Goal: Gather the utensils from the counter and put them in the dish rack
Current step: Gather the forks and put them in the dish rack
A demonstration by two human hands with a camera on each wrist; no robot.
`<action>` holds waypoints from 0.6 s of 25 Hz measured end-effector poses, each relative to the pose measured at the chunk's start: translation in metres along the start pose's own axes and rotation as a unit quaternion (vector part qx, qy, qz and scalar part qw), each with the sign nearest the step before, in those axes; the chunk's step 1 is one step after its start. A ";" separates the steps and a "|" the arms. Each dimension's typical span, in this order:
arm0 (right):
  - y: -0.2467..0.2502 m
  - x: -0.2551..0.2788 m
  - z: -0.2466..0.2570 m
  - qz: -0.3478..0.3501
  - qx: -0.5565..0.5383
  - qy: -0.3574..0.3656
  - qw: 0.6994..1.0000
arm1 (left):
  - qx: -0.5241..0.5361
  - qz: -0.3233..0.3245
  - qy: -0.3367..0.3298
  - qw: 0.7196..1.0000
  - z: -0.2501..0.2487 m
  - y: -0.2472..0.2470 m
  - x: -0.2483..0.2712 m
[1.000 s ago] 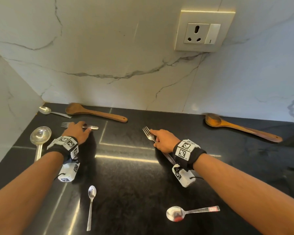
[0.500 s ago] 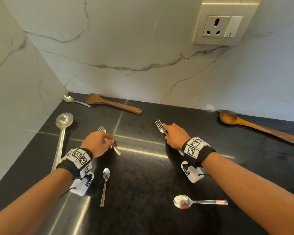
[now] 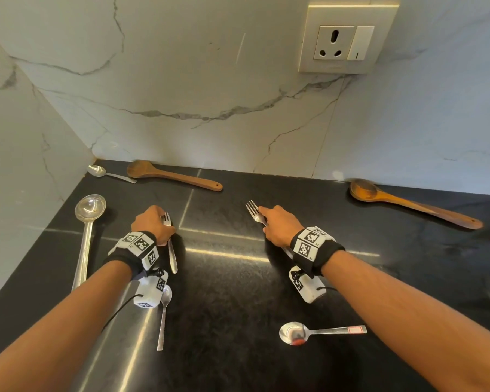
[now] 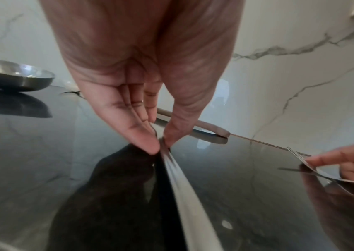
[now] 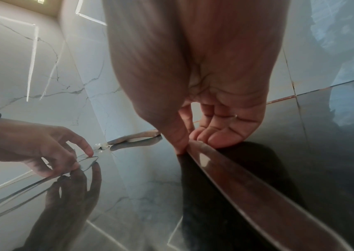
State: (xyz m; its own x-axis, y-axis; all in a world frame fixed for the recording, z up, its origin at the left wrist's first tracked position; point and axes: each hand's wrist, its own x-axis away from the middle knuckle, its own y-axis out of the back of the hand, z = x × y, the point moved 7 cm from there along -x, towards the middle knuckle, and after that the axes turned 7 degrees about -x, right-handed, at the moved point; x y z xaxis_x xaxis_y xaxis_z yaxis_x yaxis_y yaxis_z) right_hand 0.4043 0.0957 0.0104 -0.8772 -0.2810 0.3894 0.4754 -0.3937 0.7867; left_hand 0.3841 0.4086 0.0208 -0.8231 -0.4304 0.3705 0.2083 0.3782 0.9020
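Note:
My left hand [image 3: 164, 223] pinches a steel fork [image 3: 172, 254] near its neck, with the handle pointing back toward me over the black counter [image 3: 232, 292]. The left wrist view shows thumb and fingers [image 4: 148, 144] closed on that fork [image 4: 184, 195]. My right hand [image 3: 263, 217] pinches a second fork [image 3: 253, 211], tines pointing away; in the right wrist view its handle [image 5: 257, 186] lies low over the counter. A steel ladle [image 3: 89, 207], two small spoons [image 3: 96, 170] [image 3: 164, 315] and a labelled spoon [image 3: 309, 332] lie loose. No dish rack is in view.
Two wooden spoons [image 3: 173, 176] [image 3: 408, 205] lie along the marble back wall. A side wall closes the counter on the left. A wall socket [image 3: 343, 41] sits above at the right.
My left hand has brought its fork from the far left toward the middle and turned the handle toward me. The right hand has stayed on its fork.

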 end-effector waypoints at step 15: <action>0.045 0.088 -0.029 -0.018 -0.309 0.042 0.950 | 0.439 0.120 -0.085 0.886 -0.135 -0.043 0.141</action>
State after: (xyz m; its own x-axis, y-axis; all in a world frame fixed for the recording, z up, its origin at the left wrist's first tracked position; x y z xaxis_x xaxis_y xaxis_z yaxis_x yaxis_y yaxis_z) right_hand 0.3503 0.0281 0.0666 -0.8978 -0.3154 0.3073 0.4159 -0.8365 0.3567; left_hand 0.3304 0.2214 0.0644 -0.8943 -0.1491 0.4218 -0.0415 0.9664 0.2536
